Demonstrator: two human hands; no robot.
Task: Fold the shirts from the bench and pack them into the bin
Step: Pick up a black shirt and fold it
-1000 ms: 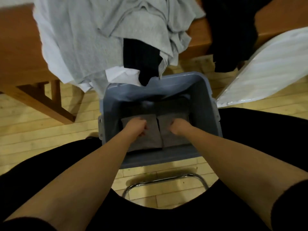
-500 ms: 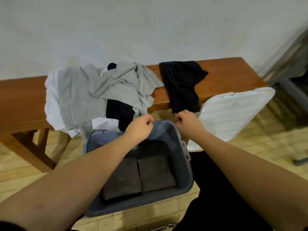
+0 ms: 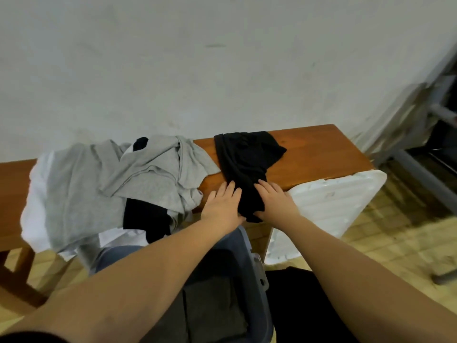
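Across the tabletop: taking up the black shirt

At centre frame, both hands flank the black shirt [image 3: 247, 164] draped over the tabletop [image 3: 319, 147] edge: left hand [image 3: 222, 206] and right hand [image 3: 274, 201], fingers straight and flat beside its hanging end. Best to gather both edges evenly before lifting. Grey shirts [image 3: 118, 179] wait at left; the bin [image 3: 257, 276] sits below, folded pieces inside

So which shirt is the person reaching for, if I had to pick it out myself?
Find the long wooden bench against the wall. Right of the heap of grey shirts, the black shirt lies alone, draped over the bench's front edge, with the left hand and right hand on either side of its hanging end. It is the only garment apart from the heap.
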